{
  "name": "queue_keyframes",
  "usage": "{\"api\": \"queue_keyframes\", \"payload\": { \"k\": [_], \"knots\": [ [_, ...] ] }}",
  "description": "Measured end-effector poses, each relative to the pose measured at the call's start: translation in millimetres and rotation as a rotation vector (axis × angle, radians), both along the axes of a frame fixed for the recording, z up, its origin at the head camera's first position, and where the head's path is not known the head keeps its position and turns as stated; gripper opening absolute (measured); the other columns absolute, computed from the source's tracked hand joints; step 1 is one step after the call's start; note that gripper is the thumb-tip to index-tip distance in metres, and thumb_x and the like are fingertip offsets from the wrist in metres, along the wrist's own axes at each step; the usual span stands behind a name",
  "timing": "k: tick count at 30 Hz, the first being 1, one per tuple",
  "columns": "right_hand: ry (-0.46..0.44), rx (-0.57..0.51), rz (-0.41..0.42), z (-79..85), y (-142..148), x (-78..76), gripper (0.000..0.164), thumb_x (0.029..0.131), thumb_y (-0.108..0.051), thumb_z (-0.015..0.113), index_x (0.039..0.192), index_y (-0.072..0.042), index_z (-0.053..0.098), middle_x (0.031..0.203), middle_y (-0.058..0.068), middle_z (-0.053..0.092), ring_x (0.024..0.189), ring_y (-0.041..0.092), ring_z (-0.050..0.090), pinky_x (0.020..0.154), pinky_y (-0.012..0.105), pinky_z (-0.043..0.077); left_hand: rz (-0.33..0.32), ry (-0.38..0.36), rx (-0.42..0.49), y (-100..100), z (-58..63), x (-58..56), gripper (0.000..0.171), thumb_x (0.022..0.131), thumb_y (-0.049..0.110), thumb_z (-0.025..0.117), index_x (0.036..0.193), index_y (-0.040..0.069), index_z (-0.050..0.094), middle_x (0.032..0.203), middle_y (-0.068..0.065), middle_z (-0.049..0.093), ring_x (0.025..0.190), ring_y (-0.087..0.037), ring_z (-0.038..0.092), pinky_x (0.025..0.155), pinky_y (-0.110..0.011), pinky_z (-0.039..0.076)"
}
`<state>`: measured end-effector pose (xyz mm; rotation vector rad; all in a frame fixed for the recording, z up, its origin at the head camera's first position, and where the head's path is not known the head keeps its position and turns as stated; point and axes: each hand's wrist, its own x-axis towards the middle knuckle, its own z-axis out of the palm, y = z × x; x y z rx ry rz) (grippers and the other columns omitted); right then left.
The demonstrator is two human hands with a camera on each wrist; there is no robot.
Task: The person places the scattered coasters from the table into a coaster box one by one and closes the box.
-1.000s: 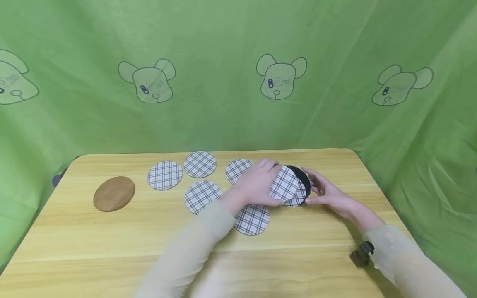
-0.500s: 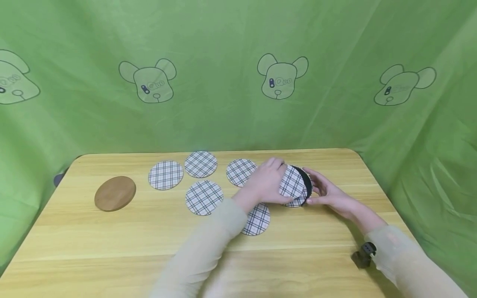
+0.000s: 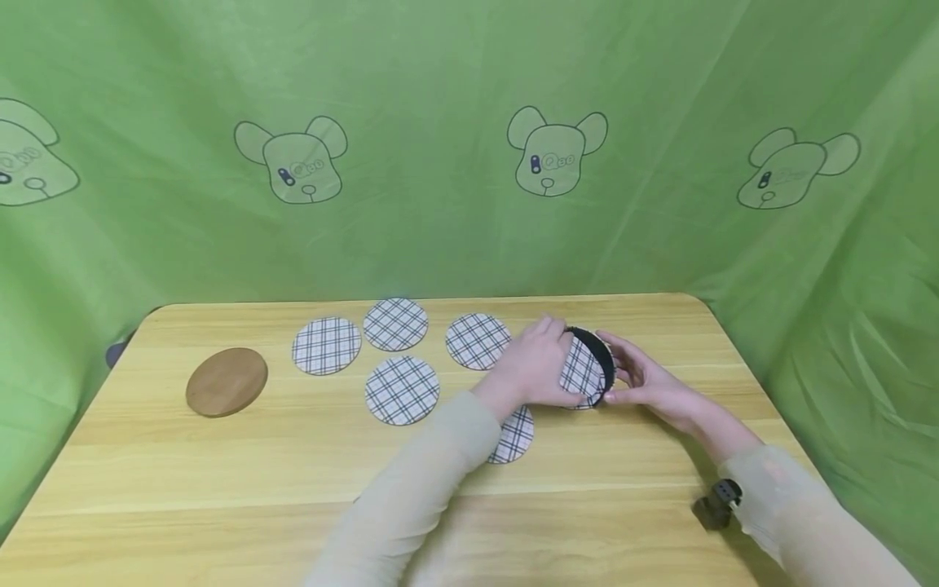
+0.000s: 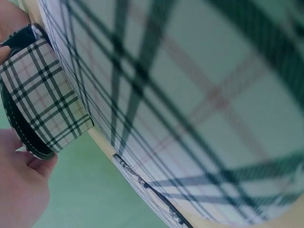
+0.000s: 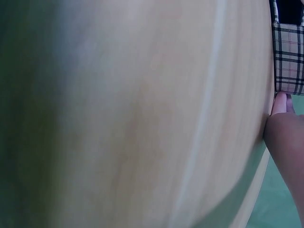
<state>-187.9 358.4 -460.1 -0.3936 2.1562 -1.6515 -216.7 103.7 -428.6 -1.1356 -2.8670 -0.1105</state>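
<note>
My left hand (image 3: 535, 363) grips a round plaid coaster (image 3: 582, 371) from its left side, thumb at the near edge and fingers at the far edge. The coaster overlaps the round coaster holder (image 3: 601, 352), which has a black inside and a plaid outer wall. My right hand (image 3: 645, 383) curves around the holder's right side, thumb and fingers on it. In the left wrist view my left hand (image 4: 21, 185) is at the holder's wall (image 4: 47, 95), with my right hand (image 4: 12, 16) opposite. The right wrist view catches my right hand (image 5: 287, 137) touching the holder's plaid wall (image 5: 289, 59).
Plaid coasters lie flat left of the holder, among them a far one (image 3: 478, 341), a middle one (image 3: 402, 390) and a near one (image 3: 513, 439) partly under my left forearm. A round brown wooden disc (image 3: 227, 381) lies at the left. Green cloth (image 3: 433, 236) hangs behind the table.
My left hand has moved right with its coaster, which now covers more of the holder. My right hand has stayed at the holder's right side.
</note>
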Motion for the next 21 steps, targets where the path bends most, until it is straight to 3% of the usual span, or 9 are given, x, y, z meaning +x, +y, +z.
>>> {"api": "queue_keyframes", "payload": {
  "k": [21],
  "knots": [
    [-0.002, 0.008, -0.009, 2.6, -1.2, 1.6, 0.105, 0.089, 0.006, 0.074, 0.172, -0.014, 0.011, 0.168, 0.034, 0.015, 0.131, -0.005, 0.048, 0.107, 0.004, 0.041, 0.004, -0.007, -0.012, 1.0, -1.2, 4.2, 0.099, 0.088, 0.079, 0.064, 0.155, 0.007, 0.050, 0.160, -0.009, 0.047, 0.148, -0.020, 0.045, 0.128, -0.031, 0.039]
  ]
}}
